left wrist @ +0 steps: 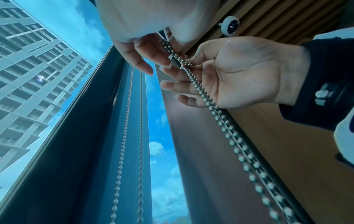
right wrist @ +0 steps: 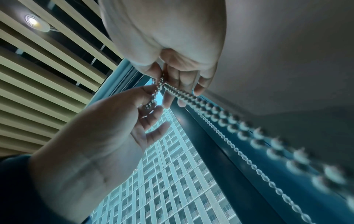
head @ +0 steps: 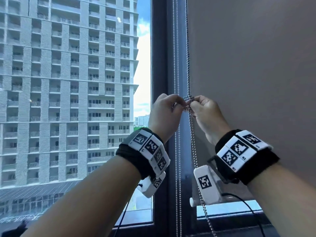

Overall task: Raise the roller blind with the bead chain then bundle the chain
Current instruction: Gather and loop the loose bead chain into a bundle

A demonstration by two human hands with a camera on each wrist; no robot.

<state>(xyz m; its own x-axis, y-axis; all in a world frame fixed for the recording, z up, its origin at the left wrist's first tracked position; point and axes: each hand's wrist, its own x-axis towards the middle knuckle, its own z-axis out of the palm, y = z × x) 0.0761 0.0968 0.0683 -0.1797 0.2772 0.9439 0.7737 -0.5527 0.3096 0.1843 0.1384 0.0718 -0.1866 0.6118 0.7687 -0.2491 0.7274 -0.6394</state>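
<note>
A tall apartment building (head: 68, 82) is seen through the large left pane of the window (head: 145, 65), with blue sky and cloud beside it. The right pane is covered by the grey-brown roller blind (head: 248, 74), whose bottom edge is seen low in the head view, with a strip of glass showing beneath it. A dark window frame (head: 162, 48) is set upright between the two panes. A slatted ceiling (right wrist: 38, 75) with a round recessed light (right wrist: 32, 21) is shown in the right wrist view.

Both forearms are raised in front of the frame, and a black band with white marker blocks (head: 150, 147) is worn on each wrist.

The bead chain (head: 192, 134) is hung along the left edge of the blind, doubled so that two strands run side by side from above, through the hands, and down past the right wrist. A second, thinner pair of chain strands (head: 177, 48) is hung just beside it against the frame, untouched.

The left hand (head: 165, 113) and the right hand (head: 205, 113) are brought together at one spot on the chain. A small looped knot of beads (head: 188, 100) is pinched there between the thumb and fingertips of each hand. The grip of each hand is pressed onto the beads at thumb and forefinger, while the remaining fingers (left wrist: 172, 86) of the right hand are held loosely curled beside the chain.
</note>
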